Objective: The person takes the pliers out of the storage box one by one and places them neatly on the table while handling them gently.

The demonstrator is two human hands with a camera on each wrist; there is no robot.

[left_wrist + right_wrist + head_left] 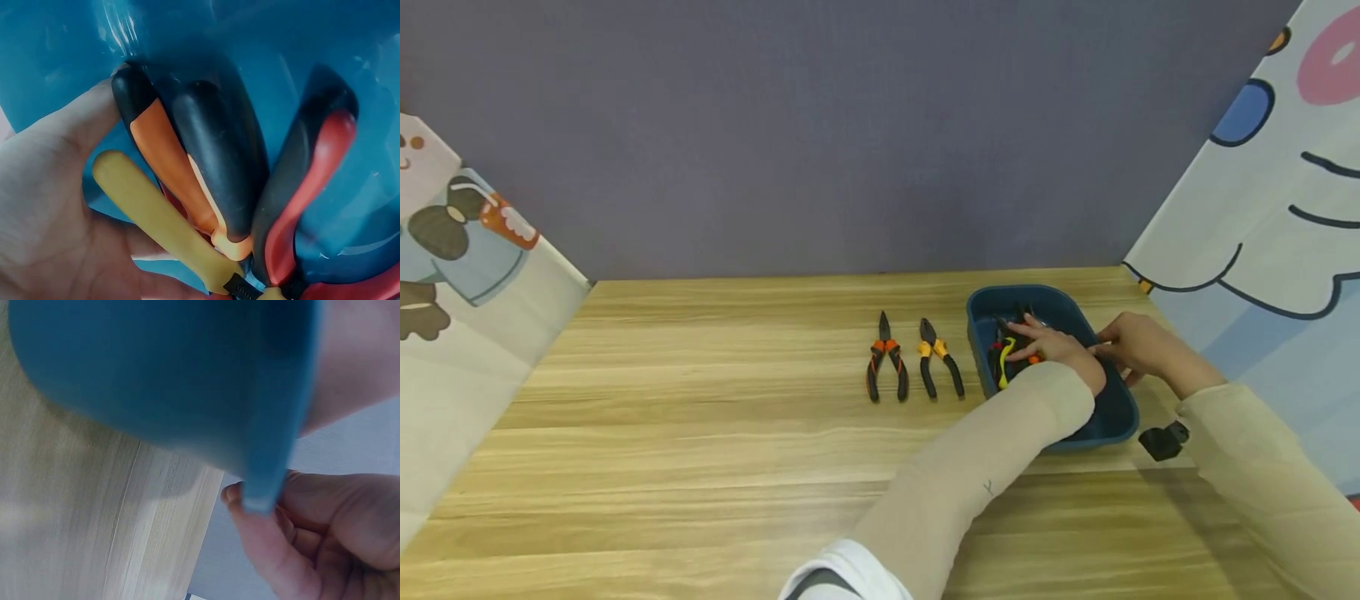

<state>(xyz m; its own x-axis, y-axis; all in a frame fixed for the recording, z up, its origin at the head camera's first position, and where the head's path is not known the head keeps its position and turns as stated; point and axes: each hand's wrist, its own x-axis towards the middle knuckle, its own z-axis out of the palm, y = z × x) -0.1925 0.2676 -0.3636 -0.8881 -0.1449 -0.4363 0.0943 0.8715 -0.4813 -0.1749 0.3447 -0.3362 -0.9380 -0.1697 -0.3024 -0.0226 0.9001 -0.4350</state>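
Inside a dark blue plastic bin [1015, 290], my left hand [1051, 345] reaches among several pliers, its fingers extended over them in the head view. In the left wrist view, the thumb touches the end of an orange-and-black handle [169, 162], while the fingers pass under a yellow handle [156, 212]. Beside these lie a black handle [215, 156] and a red-and-black handle [306, 187]; the pliers' heads are mostly out of that view. My right hand [1138, 343] pinches the bin's right rim [269, 469] between thumb and fingers.
Left of the bin, orange-and-black long-nose pliers [884, 332] and yellow-and-black pliers [928, 332] lie side by side on the wooden table [700, 433]. A small black object [1163, 440] is by the right sleeve. A grey panel [850, 142] stands behind the table.
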